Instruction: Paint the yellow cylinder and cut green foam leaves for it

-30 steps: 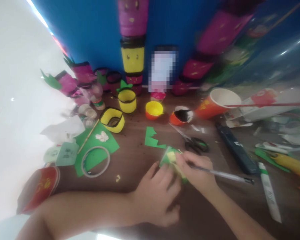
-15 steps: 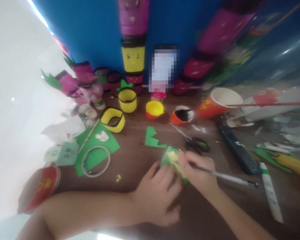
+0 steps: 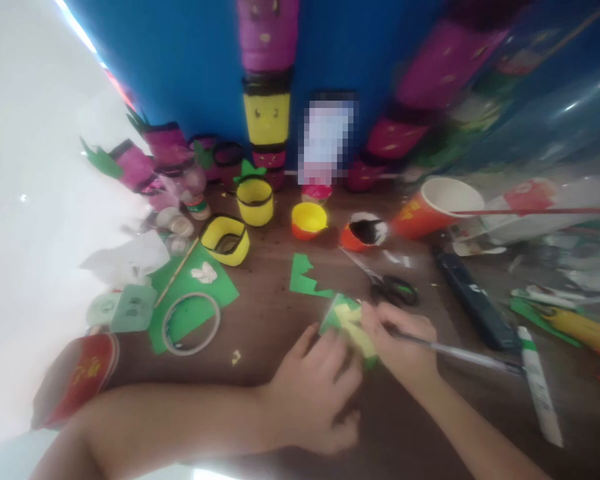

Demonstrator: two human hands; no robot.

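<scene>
My left hand lies on a small piece of green paper, its fingers apart and pressing the paper to the table. Yellow paper with a cut-out outline lies on top of the green piece. In my right hand is a slim pen with a clear-grey barrel, gripped between thumb and fingers. The pen's tip is hidden by the fingers, close to the yellow paper's edge. Just beyond lie a notched green paper offcut and black-handled scissors.
To the left are a tape roll on green paper and yellow cups. Orange cups stand behind. On the right lie a dark case and a white marker. Decorated purple cups rise by the blue wall.
My right hand and the pen have shifted slightly right and down, uncovering more of the yellow paper. My left hand has stayed in place.
</scene>
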